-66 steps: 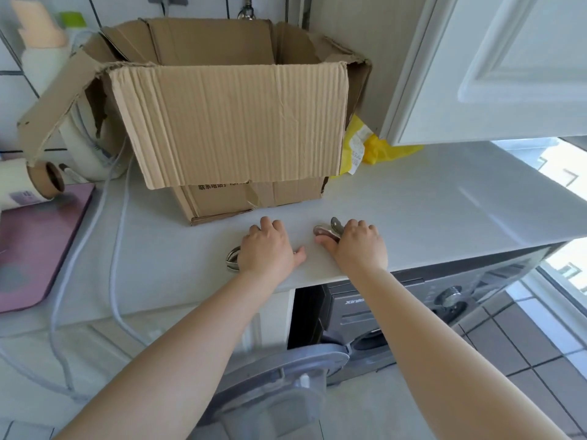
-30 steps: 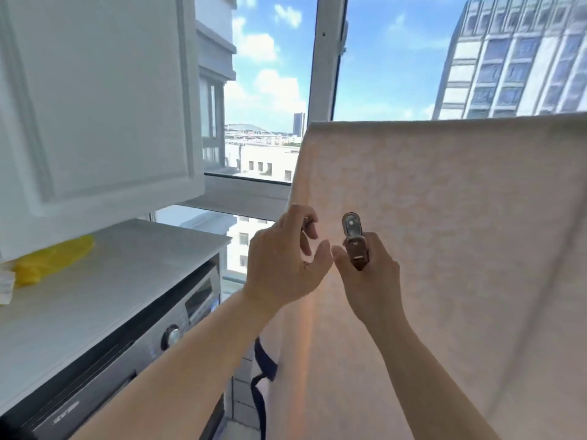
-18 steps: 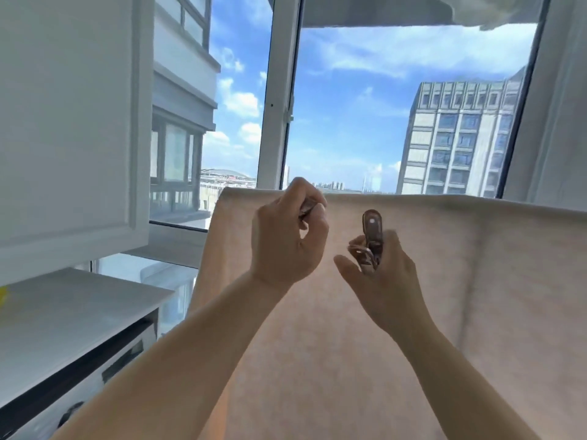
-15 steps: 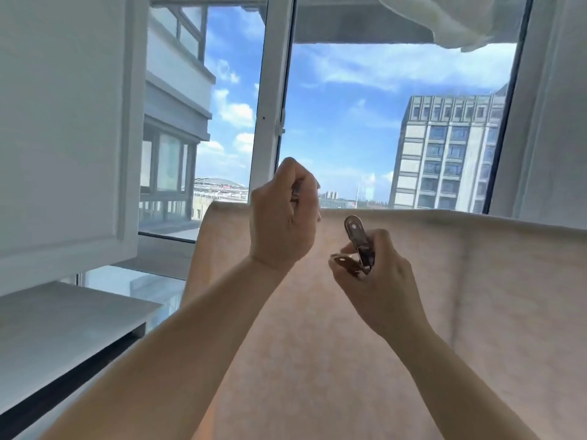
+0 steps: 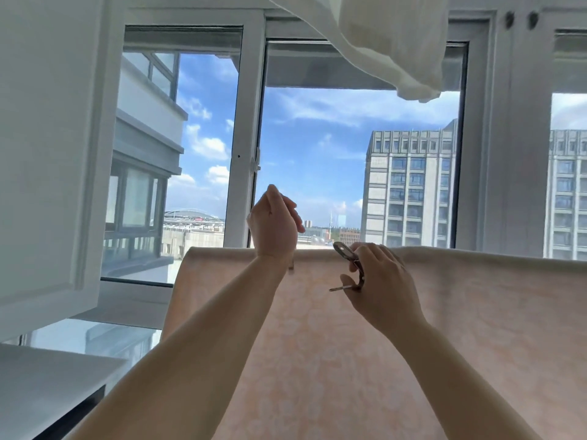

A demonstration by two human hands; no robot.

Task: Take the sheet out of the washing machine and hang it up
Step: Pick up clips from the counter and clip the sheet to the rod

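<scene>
A pale peach patterned sheet [image 5: 349, 360] hangs draped over a rail, and its top edge runs across the lower half of the view in front of the window. My left hand [image 5: 273, 225] is raised at that top edge with its fingers closed on a metal clip. Only the clip's tip [image 5: 291, 267] shows under the wrist. My right hand [image 5: 379, 284] is just in front of the sheet, a little below the edge. It grips a second metal clip [image 5: 348, 265] whose jaws stand apart. The washing machine is out of view.
A white cabinet door [image 5: 47, 154] fills the left side, above a white countertop [image 5: 47, 379] at the lower left. White window frames [image 5: 246, 138] stand behind the sheet. Another white cloth [image 5: 381, 42] hangs overhead at the upper right.
My head turned from the counter to the window and tilted up. Both hands rose with the clips to the sheet's top edge, and my left hand reached over it.
</scene>
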